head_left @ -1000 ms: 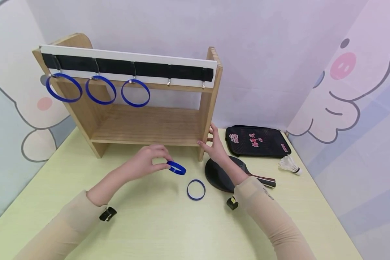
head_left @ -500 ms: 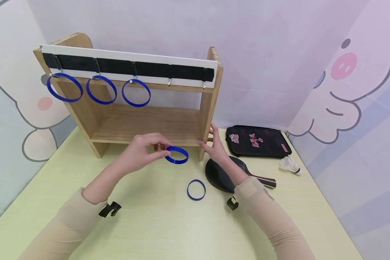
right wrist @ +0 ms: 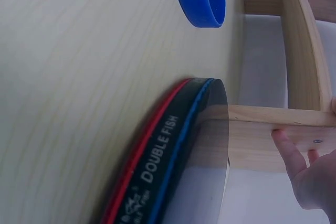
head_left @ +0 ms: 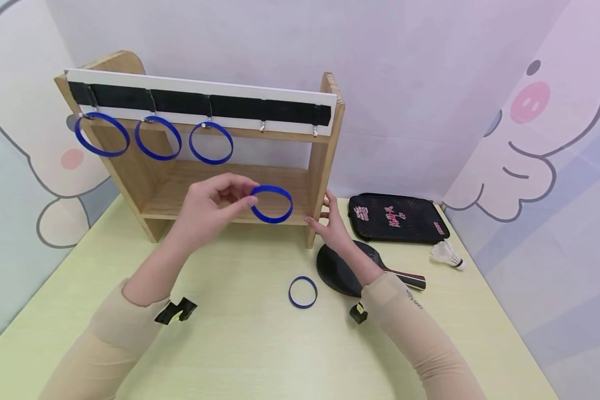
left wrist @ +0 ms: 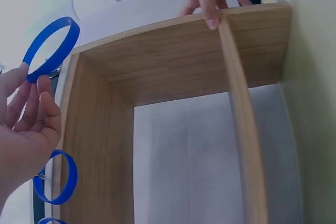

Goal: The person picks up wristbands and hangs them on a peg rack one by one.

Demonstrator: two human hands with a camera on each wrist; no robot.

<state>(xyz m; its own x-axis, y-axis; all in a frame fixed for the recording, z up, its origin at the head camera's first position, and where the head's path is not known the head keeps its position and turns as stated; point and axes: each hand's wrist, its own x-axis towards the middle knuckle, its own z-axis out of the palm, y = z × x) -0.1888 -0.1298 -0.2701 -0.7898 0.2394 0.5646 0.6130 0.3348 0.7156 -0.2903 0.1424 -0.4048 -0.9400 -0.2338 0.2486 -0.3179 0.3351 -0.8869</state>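
Observation:
Between thumb and fingers my left hand (head_left: 207, 208) pinches a blue ring (head_left: 271, 221), held up in front of the shelf opening; the left wrist view shows the same ring (left wrist: 51, 65) at the fingertips. My right hand (head_left: 332, 225) grips the right side panel of the wooden shelf (head_left: 325, 161), thumb on its front edge. Three blue rings hang on the left hooks of the black strip (head_left: 180, 103), one of them the third ring (head_left: 211, 162). The fourth hook (head_left: 262, 126) and fifth hook (head_left: 315, 131) hold no ring. Another blue ring (head_left: 303, 306) lies on the table.
A black paddle (head_left: 337, 272) lies under my right forearm, its handle pointing right. Behind it is a black zip case (head_left: 399, 218), with a white shuttlecock (head_left: 447, 254) at the right. Walls with cartoon drawings stand behind and beside the table (head_left: 260, 355).
My left hand has raised its blue ring from low over the table to the front of the shelf, and the ring has tilted more upright. My right hand stays on the side panel.

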